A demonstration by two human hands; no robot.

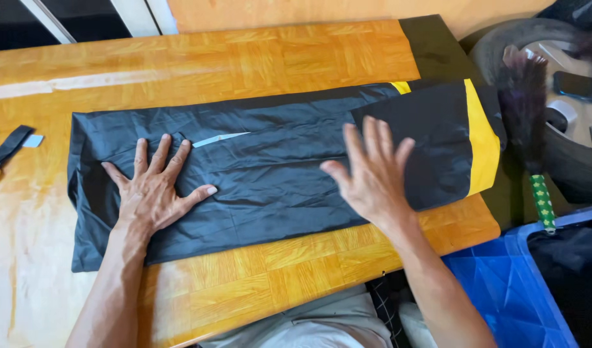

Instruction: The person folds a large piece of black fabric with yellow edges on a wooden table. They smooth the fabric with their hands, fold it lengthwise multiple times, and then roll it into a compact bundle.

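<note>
Folded black garment (276, 161) flat under left hand (154, 190), right hand (373, 174).

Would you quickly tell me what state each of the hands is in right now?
Left hand: open, fingers spread, pressed flat on the folded black garment.
Right hand: open, flat on the garment, holding nothing.

garment (270, 174): black cloth, matt, creased | table (244, 58): glossy wood parquet
</note>
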